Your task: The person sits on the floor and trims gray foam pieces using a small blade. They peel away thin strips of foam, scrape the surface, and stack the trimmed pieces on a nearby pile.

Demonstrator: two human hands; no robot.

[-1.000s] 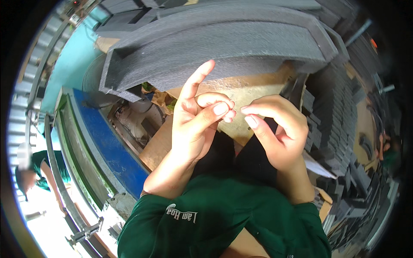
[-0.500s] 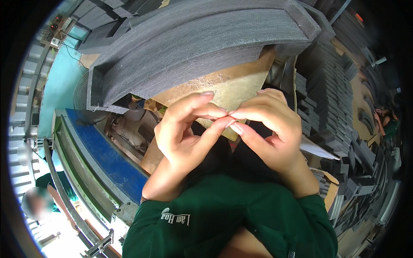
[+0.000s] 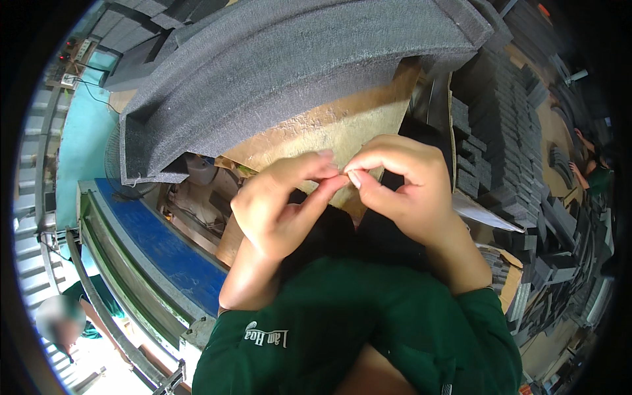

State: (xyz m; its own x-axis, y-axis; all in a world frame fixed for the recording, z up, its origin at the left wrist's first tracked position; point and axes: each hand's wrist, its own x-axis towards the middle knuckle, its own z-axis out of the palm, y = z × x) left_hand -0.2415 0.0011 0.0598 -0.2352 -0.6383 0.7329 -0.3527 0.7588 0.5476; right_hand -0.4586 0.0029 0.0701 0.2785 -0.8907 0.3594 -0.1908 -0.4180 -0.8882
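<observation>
My left hand and my right hand meet in front of my chest with thumbs and forefingers pinched, their tips touching or nearly so. Whatever sits between the fingertips, if anything, is too small to make out. Just beyond the hands lies a worn tan board. On its far part rests a long dark grey foam piece, shaped like a shallow tray with raised ends. Neither hand touches the foam.
Stacks of grey foam blocks rise on the right, beside a cardboard edge. At left runs a blue-topped machine bed with a green rail, near a fan. Co-workers in green appear at far left and far right.
Both hands remain pinched together at about the same place. The left fingers have shifted slightly, and the right fingertips have drawn closer together. The view has tilted a little.
</observation>
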